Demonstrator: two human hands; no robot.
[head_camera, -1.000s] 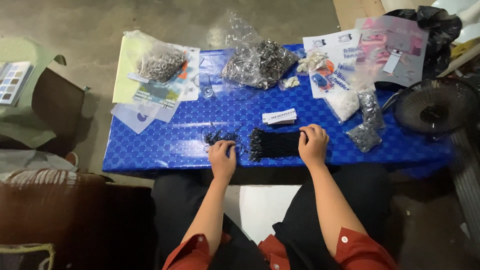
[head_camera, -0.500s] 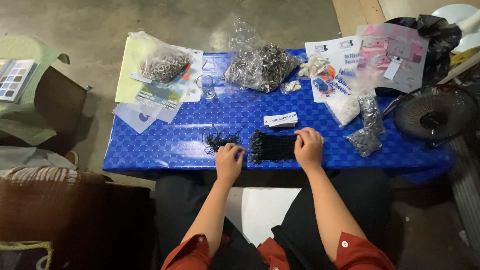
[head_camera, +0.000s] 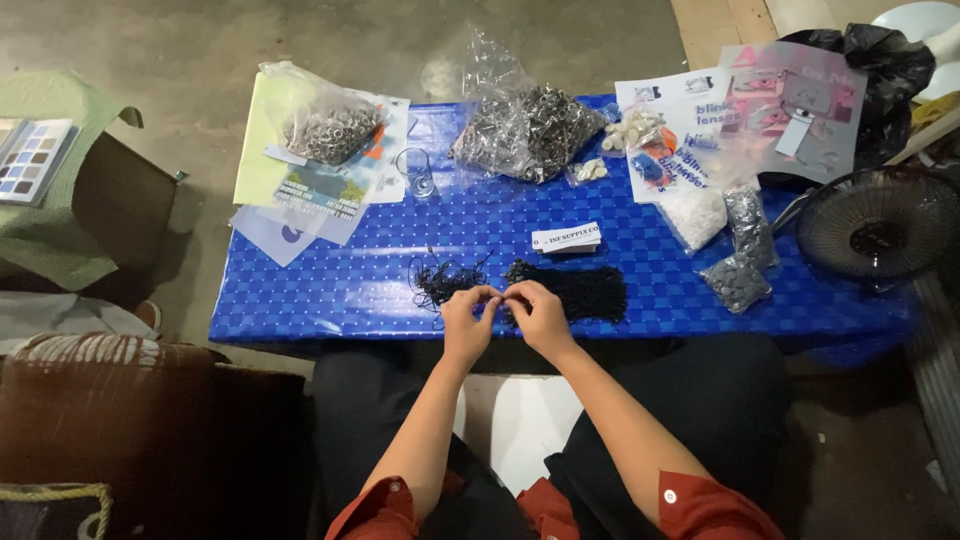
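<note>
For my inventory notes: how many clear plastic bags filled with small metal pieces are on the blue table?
2. One bag of silver rings lies at the far left on papers. One larger bag of dark metal pieces sits at the far middle. Smaller grey packets at the right may hold other parts; I cannot tell.

Blue checkered tabletop (head_camera: 330, 290). Clear bag of dark metal pieces (head_camera: 525, 125) at centre back, second bag of silvery rings (head_camera: 330, 130) left on printed sheets. Small glass (head_camera: 421, 172) between. Black fan (head_camera: 878, 225) at right edge. White cards (head_camera: 566, 238) mid-table.

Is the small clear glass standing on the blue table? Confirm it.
Yes, the clear glass stands upright on the blue table, beside the papers.
</note>
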